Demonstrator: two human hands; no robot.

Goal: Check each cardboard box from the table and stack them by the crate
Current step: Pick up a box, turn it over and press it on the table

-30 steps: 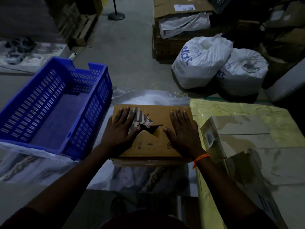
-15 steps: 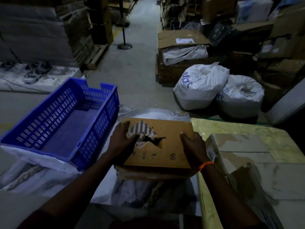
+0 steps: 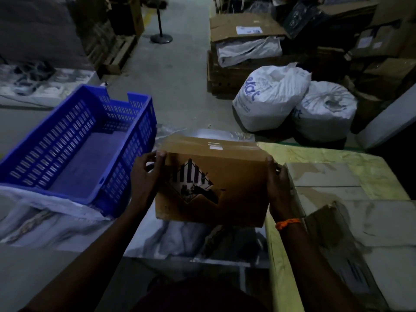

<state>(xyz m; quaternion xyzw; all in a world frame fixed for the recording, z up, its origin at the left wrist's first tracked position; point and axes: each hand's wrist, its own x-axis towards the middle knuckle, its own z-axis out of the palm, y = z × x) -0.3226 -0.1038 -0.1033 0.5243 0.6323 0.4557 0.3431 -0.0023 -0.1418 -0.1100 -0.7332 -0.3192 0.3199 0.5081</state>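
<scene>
– Gripping the cardboard box (image 3: pixel 225 176) at centre frame, our left hand (image 3: pixel 146 176) and right hand (image 3: pixel 278 190) clasp its side edges, right of the blue crate (image 3: pixel 78 143).
– We judge it stiff and light; keep off the torn front.

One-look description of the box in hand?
Find the blue crate at left; just right of it, the left hand and right hand grip a brown cardboard box. Unlike the pale cartons beside it, it bears a black-striped diamond label with a tear.
</scene>
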